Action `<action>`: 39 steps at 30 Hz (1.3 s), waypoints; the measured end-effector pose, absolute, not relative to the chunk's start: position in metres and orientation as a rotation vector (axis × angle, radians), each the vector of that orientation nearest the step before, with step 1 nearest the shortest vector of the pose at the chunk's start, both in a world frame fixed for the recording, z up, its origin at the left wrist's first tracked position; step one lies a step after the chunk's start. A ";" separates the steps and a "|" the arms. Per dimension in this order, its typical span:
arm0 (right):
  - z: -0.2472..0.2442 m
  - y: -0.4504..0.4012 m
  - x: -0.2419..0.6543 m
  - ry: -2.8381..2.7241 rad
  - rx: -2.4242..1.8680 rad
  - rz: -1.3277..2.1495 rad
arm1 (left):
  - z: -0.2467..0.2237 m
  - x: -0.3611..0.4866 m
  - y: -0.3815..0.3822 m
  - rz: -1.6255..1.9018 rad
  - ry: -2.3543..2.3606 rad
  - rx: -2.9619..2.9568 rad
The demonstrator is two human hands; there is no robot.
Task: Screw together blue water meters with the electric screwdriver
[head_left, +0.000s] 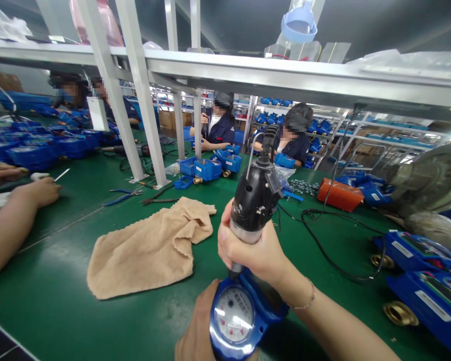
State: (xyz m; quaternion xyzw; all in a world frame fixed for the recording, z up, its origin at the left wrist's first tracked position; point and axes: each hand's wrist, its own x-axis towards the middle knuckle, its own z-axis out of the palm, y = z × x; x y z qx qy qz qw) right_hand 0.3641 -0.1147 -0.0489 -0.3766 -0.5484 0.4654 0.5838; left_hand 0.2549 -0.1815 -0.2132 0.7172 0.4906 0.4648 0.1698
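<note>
My right hand [253,250] is wrapped around the lower body of a black electric screwdriver [253,193], held upright with its cord end at the top. Its tip points down at the far edge of a blue water meter [234,316]; the exact contact point is hidden. My left hand [197,328] grips the left side of that meter, whose round white dial faces up toward me. Just to the left, a crumpled tan cloth [146,250] lies on the green table [135,326].
Pliers [122,196] lie beyond the cloth. More blue meters [428,301] stand at right, near an orange box [340,194] and a black cable [319,250]. A co-worker's hands [37,190] are at left. A white shelf [248,70] spans overhead; other people sit opposite.
</note>
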 end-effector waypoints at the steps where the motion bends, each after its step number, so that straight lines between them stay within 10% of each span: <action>1: -0.050 -0.114 0.365 -1.276 -0.867 1.106 | -0.212 0.255 -0.182 1.312 1.394 2.040; 39: -0.052 -0.115 0.366 -1.241 -0.735 1.035 | -0.192 0.251 -0.183 1.211 1.403 2.058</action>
